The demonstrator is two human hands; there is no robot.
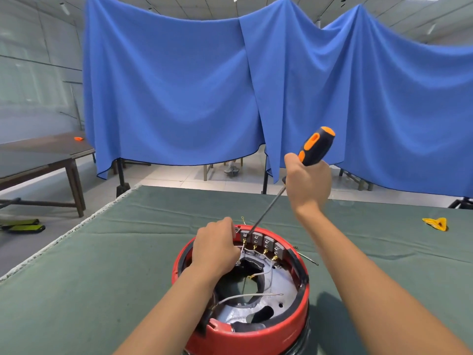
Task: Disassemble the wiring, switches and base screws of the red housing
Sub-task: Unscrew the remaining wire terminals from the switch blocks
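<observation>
A: far left, dark side table point(38, 160) with a small orange bit point(78, 138) on it. two yellow-green bars point(23, 225) on the floor below

B: bench?

A: green cloth point(107, 265) over the bench. red housing point(256, 331) sits on it near the front edge, centre, open side up

B: left hand?

A: left hand point(216, 248) is down inside the far-left rim of the housing, fingers curled. white wires point(245, 295) run right by the fingertips, can't tell if it's pinching one or only pressing on the rim

B: what's inside

A: row of grey switches point(265, 242) along the far wall, brass terminals under them with wires attached. one loose wire lies across the metal base plate point(284, 283)

B: right hand?

A: right hand point(308, 183) is raised above the housing, wrapped tight round the black and orange handle of a screwdriver point(316, 146). shaft slants down and left, tip at the leftmost switches, just beside the left hand

B: anything else right?

A: yellow scrap point(436, 223) on the cloth, far right, well apart from the housing. blue sheet point(179, 93) hangs across the back
</observation>
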